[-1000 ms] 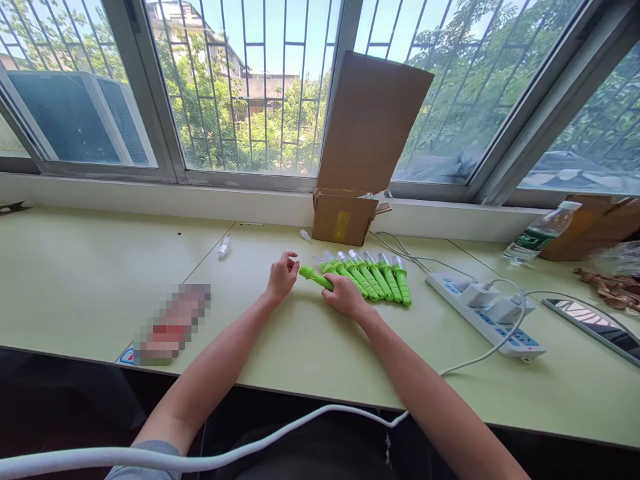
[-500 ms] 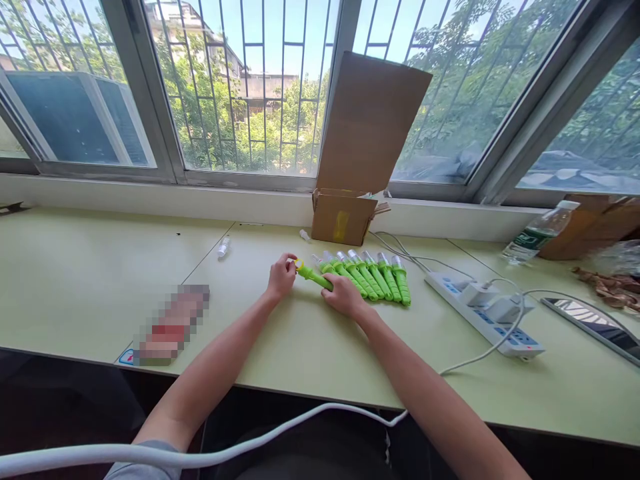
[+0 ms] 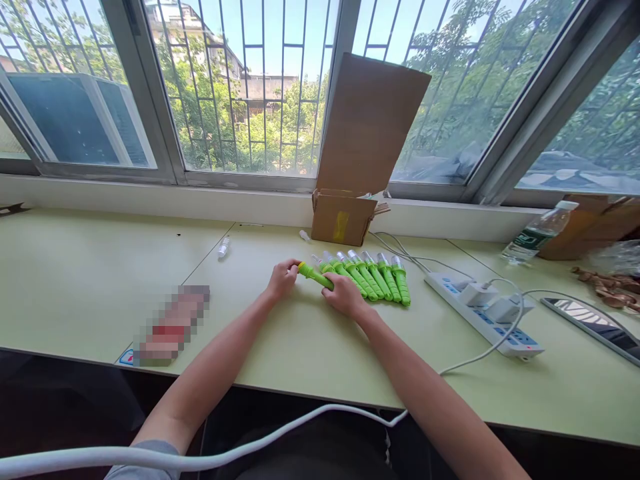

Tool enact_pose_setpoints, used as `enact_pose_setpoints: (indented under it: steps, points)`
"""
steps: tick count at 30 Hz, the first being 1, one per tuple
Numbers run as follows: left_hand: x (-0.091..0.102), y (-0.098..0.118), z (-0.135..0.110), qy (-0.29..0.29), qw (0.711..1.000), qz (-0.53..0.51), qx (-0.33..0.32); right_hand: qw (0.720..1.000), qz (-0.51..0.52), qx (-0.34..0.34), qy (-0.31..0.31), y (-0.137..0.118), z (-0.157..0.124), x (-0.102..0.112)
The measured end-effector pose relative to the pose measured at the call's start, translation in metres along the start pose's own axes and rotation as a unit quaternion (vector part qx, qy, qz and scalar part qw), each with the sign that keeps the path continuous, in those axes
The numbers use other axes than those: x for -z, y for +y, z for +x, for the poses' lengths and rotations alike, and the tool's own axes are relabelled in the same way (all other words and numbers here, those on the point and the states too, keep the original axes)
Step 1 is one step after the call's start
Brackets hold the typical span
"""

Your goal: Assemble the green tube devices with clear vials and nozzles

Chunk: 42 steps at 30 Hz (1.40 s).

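My right hand (image 3: 343, 295) is closed around the lower part of a green plastic handle (image 3: 315, 275), which is held tilted just above the table. At its upper left end sits a small yellow ring (image 3: 301, 266). My left hand (image 3: 284, 277) pinches at that yellow end; its fingertips partly hide the contact. Right beside the held piece, a row of several green handles with clear tops (image 3: 373, 277) lies side by side on the table (image 3: 280, 347). The held handle shows no clear top.
Behind stands an open cardboard box (image 3: 345, 217). A small clear piece (image 3: 224, 248) lies at left, another (image 3: 305, 235) near the box. A blurred-out packet (image 3: 173, 327) is front left. At right are a power strip (image 3: 485, 317), cables, a phone (image 3: 593, 327) and a bottle (image 3: 537, 233).
The yellow ring, earlier sticking up by my left fingertips, now sits in line with the end of the green handle. My left hand has shifted slightly; my right hand stays put.
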State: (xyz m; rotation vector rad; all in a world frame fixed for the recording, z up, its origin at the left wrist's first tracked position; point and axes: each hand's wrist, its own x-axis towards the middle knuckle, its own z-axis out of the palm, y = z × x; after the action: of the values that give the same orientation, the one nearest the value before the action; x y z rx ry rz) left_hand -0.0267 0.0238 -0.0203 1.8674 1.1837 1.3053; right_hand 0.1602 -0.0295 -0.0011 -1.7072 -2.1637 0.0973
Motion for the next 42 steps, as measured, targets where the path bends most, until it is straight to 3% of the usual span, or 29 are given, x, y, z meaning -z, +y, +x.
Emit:
enact_pose_setpoints:
  steps: [9,28,42]
  points:
    - [0.001,0.005,-0.007,-0.031,0.995,0.058,-0.069,1.000,-0.003,0.006,0.008,0.001,0.000,-0.001]
    - [-0.001,0.005,-0.008,-0.050,0.994,0.072,-0.071,1.000,0.003,0.024,0.005,0.000,-0.001,-0.004]
    - [-0.002,0.013,-0.012,-0.089,0.989,0.049,-0.107,0.999,-0.010,0.019,0.024,-0.005,-0.003,-0.005]
